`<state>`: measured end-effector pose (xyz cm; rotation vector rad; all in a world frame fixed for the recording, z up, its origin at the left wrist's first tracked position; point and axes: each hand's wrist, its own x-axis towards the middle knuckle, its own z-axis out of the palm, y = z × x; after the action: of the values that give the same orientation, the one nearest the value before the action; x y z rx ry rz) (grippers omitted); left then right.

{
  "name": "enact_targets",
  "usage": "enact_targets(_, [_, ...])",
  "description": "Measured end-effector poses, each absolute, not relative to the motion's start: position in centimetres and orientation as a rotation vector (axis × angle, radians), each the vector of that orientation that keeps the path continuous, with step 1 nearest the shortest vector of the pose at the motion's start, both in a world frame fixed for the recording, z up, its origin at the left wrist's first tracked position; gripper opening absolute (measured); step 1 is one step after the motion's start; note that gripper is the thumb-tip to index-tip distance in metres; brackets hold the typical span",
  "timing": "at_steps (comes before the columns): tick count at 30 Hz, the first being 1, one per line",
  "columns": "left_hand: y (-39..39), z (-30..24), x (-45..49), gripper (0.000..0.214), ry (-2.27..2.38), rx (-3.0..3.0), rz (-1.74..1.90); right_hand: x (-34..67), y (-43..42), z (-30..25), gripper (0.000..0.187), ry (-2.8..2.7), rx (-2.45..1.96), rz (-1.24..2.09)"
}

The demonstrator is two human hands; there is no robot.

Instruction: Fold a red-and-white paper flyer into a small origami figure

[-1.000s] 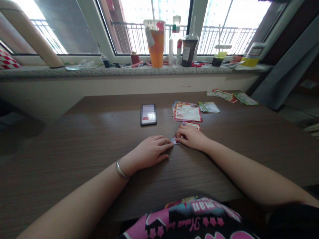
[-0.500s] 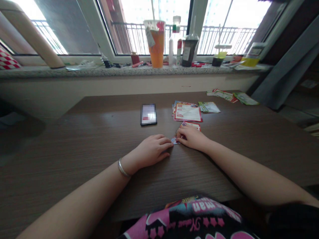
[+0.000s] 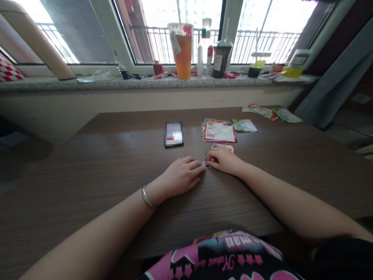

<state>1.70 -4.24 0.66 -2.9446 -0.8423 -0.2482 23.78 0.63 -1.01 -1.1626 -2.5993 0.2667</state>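
My right hand (image 3: 223, 158) rests on the table with its fingers curled over a small colourful card (image 3: 207, 161), pinching it, and much of the card is hidden beneath the hand. A red-edged card (image 3: 227, 147) lies partly under the same hand. From the left, my left hand (image 3: 183, 177) lies low on the table, fingers stretched out, its fingertips at the left edge of the small card. Just beyond is a stack of red-bordered cards (image 3: 220, 131) with white printed faces.
A phone (image 3: 174, 134) lies left of the stack. Green-edged cards (image 3: 245, 125) sit to its right, and more cards (image 3: 262, 112) are spread at the far right. Along the windowsill (image 3: 140, 83) stand an orange drink cup (image 3: 183, 54), a dark cup (image 3: 220, 60) and small bottles.
My left hand has slid slightly right, its fingertips nearer my right hand. The small card's exposed corner has shifted a little right. My right hand stays almost still.
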Motion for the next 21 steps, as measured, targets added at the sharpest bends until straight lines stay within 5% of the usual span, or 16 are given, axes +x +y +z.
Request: enact_targets(21, [-4.01,1.02,1.33,0.024,-0.863,-2.987,-0.214,24.20,0.60,-1.27,0.012,-2.585,-1.143,0.253])
